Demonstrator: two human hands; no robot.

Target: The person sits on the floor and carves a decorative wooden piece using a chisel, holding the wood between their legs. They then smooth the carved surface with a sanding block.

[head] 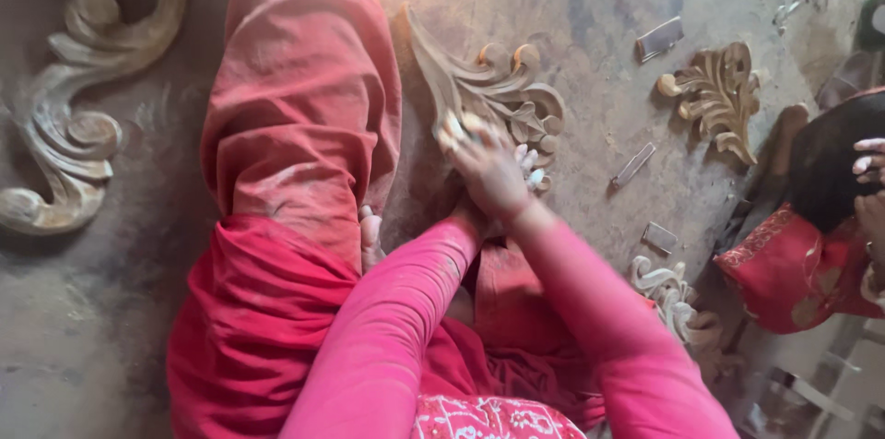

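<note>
Wooden scrolled carving (489, 93) lies lengthwise beyond the fingers (461, 133), tip pointing away; both hands' fingers press together on it.

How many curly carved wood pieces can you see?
4: a big scroll far left, one under the hands, a leafy one upper right, one lower right. More may be hidden.

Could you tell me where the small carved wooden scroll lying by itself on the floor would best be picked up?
Probably across its narrow stem end. The carved scroll lies flat on the dusty floor, apart from the piece under the person's right hand. Its leafy curls fan wide at the top right and look thin, so a pinch from above at the rounded knob on its left edge seems the sturdier hold.
</note>
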